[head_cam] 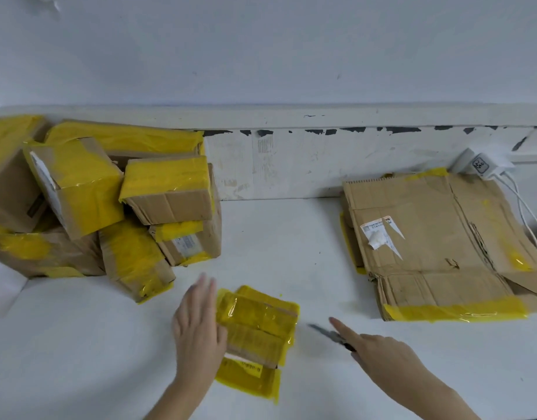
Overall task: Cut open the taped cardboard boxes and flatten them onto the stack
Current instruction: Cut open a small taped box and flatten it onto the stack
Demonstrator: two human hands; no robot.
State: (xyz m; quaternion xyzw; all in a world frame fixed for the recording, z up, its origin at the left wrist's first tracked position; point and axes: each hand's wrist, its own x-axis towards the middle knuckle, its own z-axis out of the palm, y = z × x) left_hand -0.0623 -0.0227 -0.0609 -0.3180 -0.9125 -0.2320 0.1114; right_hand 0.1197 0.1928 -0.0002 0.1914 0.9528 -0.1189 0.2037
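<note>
Head view, setting: a white surface (291, 253) is running up to a scuffed white wall; a white charger with cables (480, 165) is sitting at the far right.
Waiting pile: a heap of brown cardboard boxes wrapped in yellow tape (109, 195) is crowding the far left.
Stack: a flattened stack of brown cardboard sheets with yellow tape edges (437, 247) is lying at the right, well apart from the pile.
Task's thing: a small flat cardboard box covered in yellow tape (256, 334) is lying near the front edge, between both hands.
Long axis: it is running roughly near to far, tilting slightly, its far end pointing toward the wall.
Left hand (197, 331): fingers are lying straight and flat, resting against the box's left side.
Right hand (379, 353): it is gripping a dark-handled utility knife (330, 333), forefinger stretched along it, blade pointing left toward the box.
Key relation: the box is lying left of the blade tip, near but apart; the left hand is the nearer one.
Judgement: the cut probably needs the blade to run along a taped seam.
</note>
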